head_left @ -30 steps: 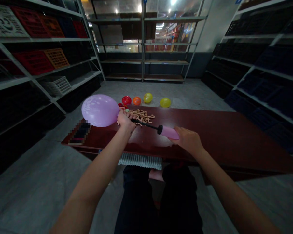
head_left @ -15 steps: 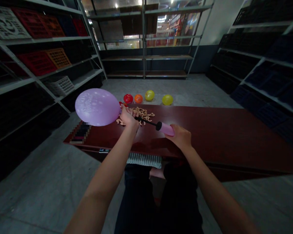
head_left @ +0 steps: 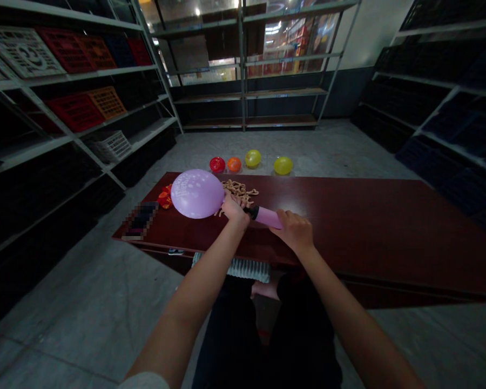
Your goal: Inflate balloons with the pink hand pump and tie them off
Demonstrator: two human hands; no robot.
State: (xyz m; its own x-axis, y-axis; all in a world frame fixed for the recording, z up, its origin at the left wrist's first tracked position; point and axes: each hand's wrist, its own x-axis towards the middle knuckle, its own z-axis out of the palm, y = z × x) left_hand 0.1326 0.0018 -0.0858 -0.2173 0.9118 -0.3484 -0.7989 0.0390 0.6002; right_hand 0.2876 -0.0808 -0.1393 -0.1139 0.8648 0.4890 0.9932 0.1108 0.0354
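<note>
A purple balloon (head_left: 197,193) with pale printing hangs above the left part of the table, its neck running into my left hand (head_left: 235,207). That hand is closed around the neck, at the black end of a balloon pump. My right hand (head_left: 295,231) is wrapped around the far end of the pump's pink barrel (head_left: 269,218). The black rod between barrel and left hand is mostly out of sight. Just behind my left hand, a heap of tan, twisted pieces (head_left: 240,189) lies on the table; what they are I cannot tell.
The dark red table (head_left: 356,227) spans the front. A red and orange crumpled packet (head_left: 165,196) and a blurred-out dark item (head_left: 141,219) lie at its left. Beyond the far edge are a red balloon (head_left: 217,164), an orange balloon (head_left: 234,164) and two yellow ones (head_left: 283,165). Shelves (head_left: 243,96) surround the floor.
My left hand and the pump's barrel have come together, so the black rod shows far less. The purple balloon has moved right and looks smaller, uncovering the red and orange packet.
</note>
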